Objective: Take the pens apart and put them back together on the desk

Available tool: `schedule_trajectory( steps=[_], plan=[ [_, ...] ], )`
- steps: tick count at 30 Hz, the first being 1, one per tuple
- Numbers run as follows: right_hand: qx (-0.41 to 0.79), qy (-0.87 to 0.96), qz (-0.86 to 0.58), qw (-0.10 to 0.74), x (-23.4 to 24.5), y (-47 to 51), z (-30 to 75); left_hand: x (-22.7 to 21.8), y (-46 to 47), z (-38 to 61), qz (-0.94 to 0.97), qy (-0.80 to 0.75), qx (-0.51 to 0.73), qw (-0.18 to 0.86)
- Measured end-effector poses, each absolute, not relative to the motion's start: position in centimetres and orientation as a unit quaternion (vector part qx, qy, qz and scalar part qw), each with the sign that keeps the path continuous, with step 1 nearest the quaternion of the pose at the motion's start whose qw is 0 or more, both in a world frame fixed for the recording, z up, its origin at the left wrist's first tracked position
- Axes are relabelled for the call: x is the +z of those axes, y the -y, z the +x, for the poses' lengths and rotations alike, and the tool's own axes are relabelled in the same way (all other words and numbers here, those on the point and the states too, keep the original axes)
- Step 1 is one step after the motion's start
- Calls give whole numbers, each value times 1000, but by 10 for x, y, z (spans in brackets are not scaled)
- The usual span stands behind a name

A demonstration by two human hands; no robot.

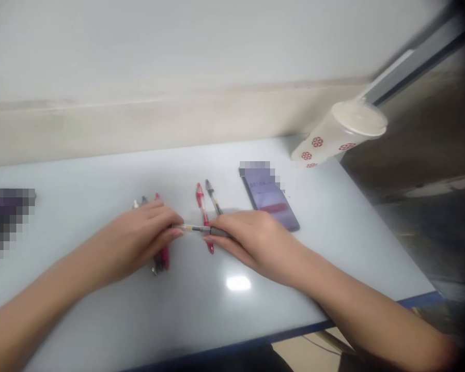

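Between my two hands a pen (196, 228) with a clear barrel and a dark grip lies level above the table. The fingers of my left hand (149, 230) pinch its left end. My right hand (251, 235) is closed around the grip at its right end. Just behind the held pen, a red pen (200, 195) and a black pen (212, 192) rest on the tabletop, the black one partly covered by my right hand. Under my left hand lie several more pens (165, 257), red and dark, mostly hidden.
A phone (281, 204) with its screen lit lies right of the pens. At the table's back right corner stands a white cup (333, 134) with red marks and a straw. A blurred-out dark object (8, 217) is at the left. The white table (201, 310) meets a wall behind.
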State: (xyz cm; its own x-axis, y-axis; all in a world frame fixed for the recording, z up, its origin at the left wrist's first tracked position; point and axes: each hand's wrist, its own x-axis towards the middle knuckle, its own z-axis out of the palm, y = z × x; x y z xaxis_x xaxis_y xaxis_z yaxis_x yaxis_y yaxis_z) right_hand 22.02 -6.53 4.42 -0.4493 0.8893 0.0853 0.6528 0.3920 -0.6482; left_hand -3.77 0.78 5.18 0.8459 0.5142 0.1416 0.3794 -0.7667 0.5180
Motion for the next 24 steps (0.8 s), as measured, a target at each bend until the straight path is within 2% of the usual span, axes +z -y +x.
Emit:
schedule_trajectory(
  steps=[5,8,10,12,15,17,19,24],
  plan=[
    [388,762,-484,184,54,64,222,35,-10,-38,962,-129,233,60],
    [510,695,-474,179,59,65,222,31,-6,-36,954,-107,278,-28],
    [530,688,-468,164,58,65,222,31,-3,-33,951,-114,278,-71],
    [437,753,-464,160,53,66,223,31,-2,-29,950,-124,276,-81],
    [152,865,-429,212,45,68,224,31,-3,-26,956,-132,261,-23],
    [53,887,-396,231,42,69,226,29,-6,-26,958,-141,249,21],
    [39,884,-397,245,39,68,228,26,-9,-26,956,-153,249,35],
    [103,849,-454,251,36,63,227,14,-17,-28,949,-159,272,9]
  ],
)
